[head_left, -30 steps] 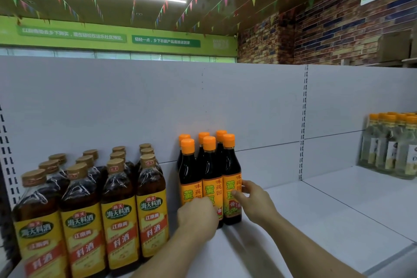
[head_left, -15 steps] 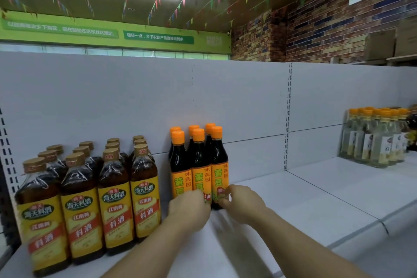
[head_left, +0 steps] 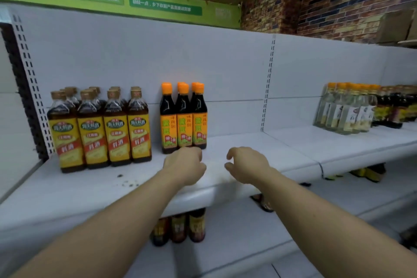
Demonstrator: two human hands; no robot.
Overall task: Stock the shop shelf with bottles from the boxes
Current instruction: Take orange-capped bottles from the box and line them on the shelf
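Both hands empty over the front part of the white shelf [head_left: 259, 146]. Left hand [head_left: 185, 166] loosely curled, fingers bent under, knuckles just short of the base of the orange-capped bottles [head_left: 183, 117]; whether touching the front middle bottle, hard to tell from this angle. Right hand [head_left: 247, 165] half open, fingers hooked and spread a little, pinching nothing, hovering above bare shelf to the right of that group and clear of it.

Orange-capped bottles upright in a tight block, three across the front with more caps behind, yellow labels facing outward: presumably squared up so the row reads cleanly from the aisle and leaves room alongside. Just left of them, a wider block of brown-capped cooking-wine bottles [head_left: 100, 128], four across the front, also labels forward, set nearer the shelf edge. Small gap between the two groups, likely to keep products apart.

Long bare stretch of shelf to the right, past the slotted upright [head_left: 267, 83], then clear bottles [head_left: 345, 108] with orange caps and darker ones beyond, well apart from the hands. More bottles [head_left: 179, 227] on the shelf below, partly hidden under the edge. No box in view.

Judging by the empty run of shelf, stocking only partly done; next likely a trip for further bottles to extend the orange-capped block rightward. Main risk: knocking the narrow, tightly packed bottles.
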